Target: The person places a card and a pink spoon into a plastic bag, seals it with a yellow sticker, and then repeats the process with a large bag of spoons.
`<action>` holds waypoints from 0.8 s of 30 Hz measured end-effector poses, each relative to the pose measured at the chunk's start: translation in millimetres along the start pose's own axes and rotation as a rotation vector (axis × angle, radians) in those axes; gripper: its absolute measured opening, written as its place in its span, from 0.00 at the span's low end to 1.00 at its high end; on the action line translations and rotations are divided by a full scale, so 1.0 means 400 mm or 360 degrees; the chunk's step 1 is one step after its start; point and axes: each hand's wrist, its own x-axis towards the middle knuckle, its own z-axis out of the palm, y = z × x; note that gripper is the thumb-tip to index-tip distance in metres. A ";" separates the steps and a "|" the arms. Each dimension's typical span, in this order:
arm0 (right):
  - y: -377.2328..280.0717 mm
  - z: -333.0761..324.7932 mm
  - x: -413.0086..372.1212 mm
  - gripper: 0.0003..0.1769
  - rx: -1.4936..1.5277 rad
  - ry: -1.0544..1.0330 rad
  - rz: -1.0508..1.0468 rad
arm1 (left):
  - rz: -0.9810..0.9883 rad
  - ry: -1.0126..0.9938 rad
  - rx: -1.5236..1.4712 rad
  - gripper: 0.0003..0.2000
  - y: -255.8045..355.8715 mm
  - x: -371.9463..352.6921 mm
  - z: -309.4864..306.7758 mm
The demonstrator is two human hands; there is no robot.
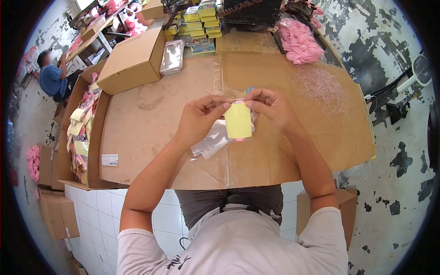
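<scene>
A yellow card [238, 121] is held up over the middle of the cardboard-covered table. My left hand [205, 115] pinches its upper left corner between thumb and fingers. At the upper right corner my right hand [271, 110] is closed in the same kind of pinch. Something pink [239, 139] peeks out under the card's lower edge, the rest of it hidden behind. Clear plastic bags [213, 141] lie on the table just below my left hand. Beyond my right fingertips a small blue printed piece [250, 90] shows in part.
An open carton [94, 151] of packed pink and yellow items stands at the left, beside a closed box [133, 62]. Clear bags [172, 57], card stacks [201, 23] and a bag of pink pieces [300, 41] line the back. Plastic strips [323, 87] lie right. A person [55, 78] sits far left.
</scene>
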 end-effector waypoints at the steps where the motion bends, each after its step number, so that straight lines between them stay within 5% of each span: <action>1: 0.002 -0.002 -0.001 0.07 0.0010 0.0028 0.0000 | -0.0007 0.0028 0.0016 0.11 -0.012 0.002 -0.004; 8: 0.022 -0.027 0.004 0.08 -0.0044 -0.0065 -0.0078 | 0.0209 -0.0032 0.0192 0.10 -0.038 0.004 -0.024; 24: 0.051 -0.018 0.017 0.11 -0.0097 -0.0163 0.0032 | 0.0000 0.0005 0.0082 0.10 -0.062 0.015 -0.036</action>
